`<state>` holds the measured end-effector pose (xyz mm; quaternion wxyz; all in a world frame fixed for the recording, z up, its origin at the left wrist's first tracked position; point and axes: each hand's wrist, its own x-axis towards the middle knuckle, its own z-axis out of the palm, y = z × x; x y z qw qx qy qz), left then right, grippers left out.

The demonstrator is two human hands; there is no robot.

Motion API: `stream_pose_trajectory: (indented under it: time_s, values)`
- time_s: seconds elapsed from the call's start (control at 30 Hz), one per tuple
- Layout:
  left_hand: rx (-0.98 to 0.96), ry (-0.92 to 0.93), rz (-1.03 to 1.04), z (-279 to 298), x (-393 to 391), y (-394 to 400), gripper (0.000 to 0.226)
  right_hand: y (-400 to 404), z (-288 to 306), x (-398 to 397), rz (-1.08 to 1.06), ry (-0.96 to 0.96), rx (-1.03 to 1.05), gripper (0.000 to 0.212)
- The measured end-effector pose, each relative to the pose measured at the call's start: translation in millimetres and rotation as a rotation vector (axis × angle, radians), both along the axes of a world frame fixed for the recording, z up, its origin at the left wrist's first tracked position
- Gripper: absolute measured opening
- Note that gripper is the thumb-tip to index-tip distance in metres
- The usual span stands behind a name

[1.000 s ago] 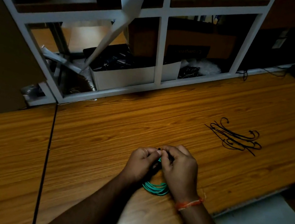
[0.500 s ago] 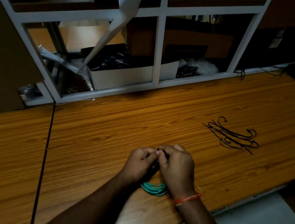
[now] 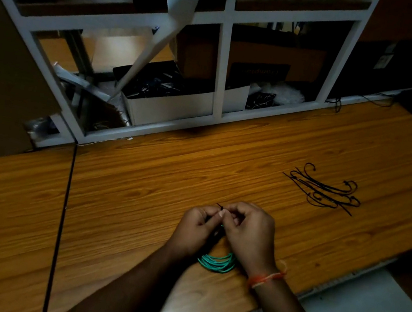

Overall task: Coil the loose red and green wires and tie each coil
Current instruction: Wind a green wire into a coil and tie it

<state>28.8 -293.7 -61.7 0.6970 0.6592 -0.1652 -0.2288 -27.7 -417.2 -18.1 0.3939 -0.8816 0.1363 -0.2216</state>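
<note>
A coil of green wire (image 3: 217, 263) lies on the wooden table (image 3: 122, 210) near its front edge, mostly hidden under my hands. My left hand (image 3: 196, 229) and my right hand (image 3: 250, 231) meet above the coil, fingers curled. Both pinch a thin black cable tie (image 3: 220, 207) whose tip sticks out between the fingertips. No red wire shows in this view.
A loose heap of black cable ties (image 3: 323, 189) lies on the table to the right. A white shelf frame (image 3: 221, 71) with boxes and clutter stands along the table's far edge. A dark seam (image 3: 63, 213) runs across the table at left.
The hands stay at the same spot over the green coil. The fingertips have shifted slightly, and the black tie's tip now shows between them.
</note>
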Motion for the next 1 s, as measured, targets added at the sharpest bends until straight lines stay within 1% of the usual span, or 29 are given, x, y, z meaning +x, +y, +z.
stream_pose_trajectory:
  time_s: [0.13,0.2,0.23,0.3,0.33,0.37,0.43,0.6,0.67,0.7,0.8,0.83,0.93,1.0]
  values:
    - [-0.008,-0.007,-0.007,3,-3,0,0.030,-10,10,10,-0.004,0.077,0.246,0.016]
    - [-0.029,-0.012,-0.027,2,-3,2,0.028,-17,11,19,0.036,0.188,0.401,0.020]
    - [-0.044,-0.017,-0.031,2,-3,2,0.027,-18,11,24,0.077,0.245,0.519,0.022]
    - [-0.037,-0.041,-0.036,1,-1,3,0.029,-18,11,31,0.137,0.307,0.763,0.019]
    - [-0.020,-0.057,-0.034,0,-1,3,0.032,-18,10,34,0.153,0.314,0.830,0.015]
    - [-0.003,-0.069,-0.026,0,-1,3,0.035,-18,10,35,0.162,0.313,0.843,0.012]
    - [0.008,-0.067,-0.009,0,-1,3,0.039,-16,9,37,0.157,0.300,0.800,0.010]
    - [-0.016,-0.048,-0.013,1,-2,2,0.033,-14,7,39,0.085,0.232,0.477,0.014]
    - [-0.042,-0.019,-0.008,2,-4,2,0.031,-14,9,38,0.059,0.198,0.396,0.014]
    - [-0.055,-0.002,0.000,2,-4,2,0.030,-13,10,38,0.060,0.191,0.413,0.015]
    - [-0.075,0.026,0.016,2,-6,3,0.033,-11,12,34,0.114,0.199,0.630,0.016]
    - [-0.080,0.026,0.023,2,-6,4,0.034,-12,13,32,0.134,0.202,0.663,0.016]
    - [-0.073,0.026,0.028,4,-7,5,0.038,-16,15,28,0.178,0.204,0.659,0.013]
    - [-0.062,0.026,0.035,4,-7,5,0.039,-19,15,26,0.163,0.207,0.627,0.011]
